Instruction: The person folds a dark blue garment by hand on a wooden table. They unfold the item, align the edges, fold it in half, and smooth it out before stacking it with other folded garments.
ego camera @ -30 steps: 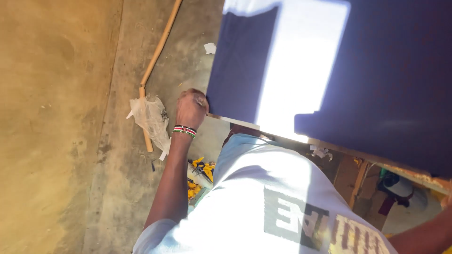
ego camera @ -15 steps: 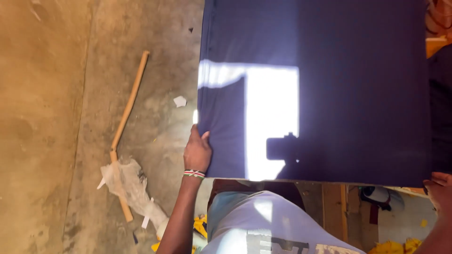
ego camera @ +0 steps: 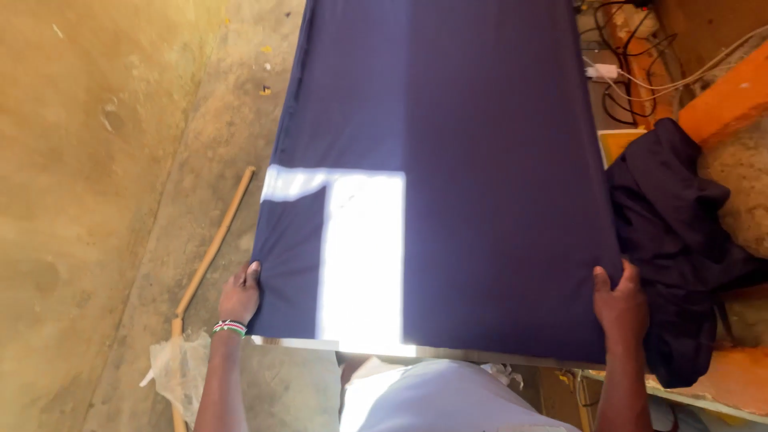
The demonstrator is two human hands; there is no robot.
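This looks like a small tailoring workshop. A long navy-blue cloth [ego camera: 448, 160] lies spread flat over a counter, beside a heap of dark garments [ego camera: 680, 240]. Below is a rough bare concrete floor [ego camera: 96, 200] with a wooden stick [ego camera: 212, 248], and tangled cables [ego camera: 640, 56] lie at the far end.

Two hands are in view — the left hand [ego camera: 240, 294] and the right hand [ego camera: 620, 302] — one at each near corner of a single sheet of dark blue cloth [ego camera: 448, 160] spread flat. One beaded wristband [ego camera: 230, 326] circles the left wrist. One heap of black fabric [ego camera: 680, 232] lies to the right of the sheet. One wooden stick [ego camera: 212, 248] rests on the concrete floor [ego camera: 88, 200], with one crumpled piece of clear plastic [ego camera: 178, 370] at its near end. Several cables — the exact number cannot be told — tangle at the top right [ego camera: 640, 72].
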